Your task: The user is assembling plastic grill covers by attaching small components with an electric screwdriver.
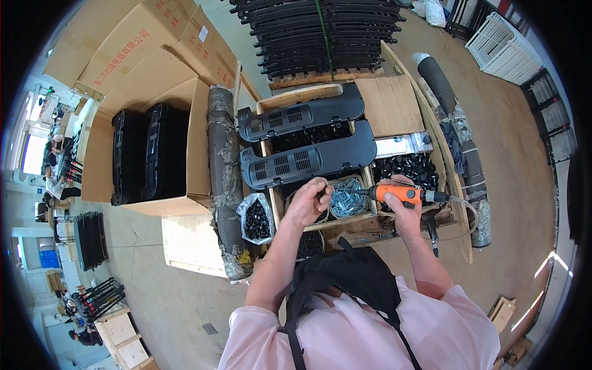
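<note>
My right hand (404, 213) grips an orange and black power screwdriver (394, 193), which lies level with its bit end pointing left. A clear hose runs from its back end. My left hand (308, 202) is closed, fingertips pinched together; whatever sits between them is too small to make out. Between the two hands, a wooden compartment holds a heap of silvery screws (347, 197). Just beyond my left hand lies a long black plastic cover (308, 161) with slotted vents. A second such cover (302, 119) lies parallel behind it. Both rest across the wooden workbench tray.
Small black parts (407, 169) fill a right compartment; a bag of black parts (256, 221) hangs left. A wrapped roll (223, 160) borders the tray. An open carton (185, 148) holds upright black covers. Stacked black frames (320, 43) stand behind. A black pistol-shaped tool (431, 228) hangs right.
</note>
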### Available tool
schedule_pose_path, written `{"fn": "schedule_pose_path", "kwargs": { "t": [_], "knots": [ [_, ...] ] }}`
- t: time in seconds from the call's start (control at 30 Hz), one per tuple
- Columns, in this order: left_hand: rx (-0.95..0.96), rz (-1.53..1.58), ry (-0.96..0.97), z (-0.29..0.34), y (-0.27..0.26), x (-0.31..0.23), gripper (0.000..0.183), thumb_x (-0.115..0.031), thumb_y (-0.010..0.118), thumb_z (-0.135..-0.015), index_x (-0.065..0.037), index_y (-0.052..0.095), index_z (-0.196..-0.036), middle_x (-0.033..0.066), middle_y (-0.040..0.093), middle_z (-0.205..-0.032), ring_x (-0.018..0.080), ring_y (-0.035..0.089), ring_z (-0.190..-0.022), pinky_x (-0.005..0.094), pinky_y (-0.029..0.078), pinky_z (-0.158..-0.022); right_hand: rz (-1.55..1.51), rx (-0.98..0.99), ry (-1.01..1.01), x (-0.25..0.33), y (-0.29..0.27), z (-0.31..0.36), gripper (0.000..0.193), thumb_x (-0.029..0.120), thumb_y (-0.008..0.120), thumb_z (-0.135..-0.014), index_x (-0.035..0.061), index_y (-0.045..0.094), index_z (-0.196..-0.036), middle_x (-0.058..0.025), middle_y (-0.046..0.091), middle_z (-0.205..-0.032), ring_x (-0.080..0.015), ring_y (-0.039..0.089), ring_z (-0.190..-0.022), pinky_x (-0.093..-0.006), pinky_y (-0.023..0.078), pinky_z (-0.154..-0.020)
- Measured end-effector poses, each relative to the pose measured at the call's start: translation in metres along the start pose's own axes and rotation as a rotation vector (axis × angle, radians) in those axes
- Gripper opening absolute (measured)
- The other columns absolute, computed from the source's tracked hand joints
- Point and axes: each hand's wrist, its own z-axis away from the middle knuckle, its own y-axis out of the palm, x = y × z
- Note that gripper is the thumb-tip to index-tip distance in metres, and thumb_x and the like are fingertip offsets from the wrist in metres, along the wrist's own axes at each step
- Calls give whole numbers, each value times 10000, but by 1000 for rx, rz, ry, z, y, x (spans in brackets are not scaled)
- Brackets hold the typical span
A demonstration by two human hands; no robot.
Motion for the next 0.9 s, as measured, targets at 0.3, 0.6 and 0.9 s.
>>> {"fn": "schedule_pose_path", "kwargs": {
  "t": [0.3, 0.6, 0.9],
  "knots": [
    [-11, -127, -8, -6, 10, 29, 158, -172, 566, -1090, -64, 600, -1201, 24, 646, -915, 95, 554, -703, 240, 437, -573, 44, 60, -53, 6, 4, -10, 502, 26, 736, -894, 11, 535, -1355, -171, 701, -1248, -229, 661, -1170, -399, 513, -1064],
    [-170, -50, -18, -22, -5, 54, 186, -257, 591, -1090, -95, 655, -1153, 17, 712, -1009, 93, 610, -765, 233, 497, -647, 53, 87, -78, 9, 12, -16, 495, 26, 728, -899, 12, 530, -1353, -172, 701, -1250, -228, 659, -1173, -396, 514, -1061],
    [-284, 191, -7, -40, 6, 65, 235, -306, 636, -1062, -73, 669, -1083, 26, 689, -970, 112, 648, -788, 232, 592, -699, 92, 126, -38, 1, 12, -22, 515, 35, 737, -895, 13, 516, -1361, -164, 701, -1247, -221, 656, -1165, -395, 512, -1064]
  ]
}}
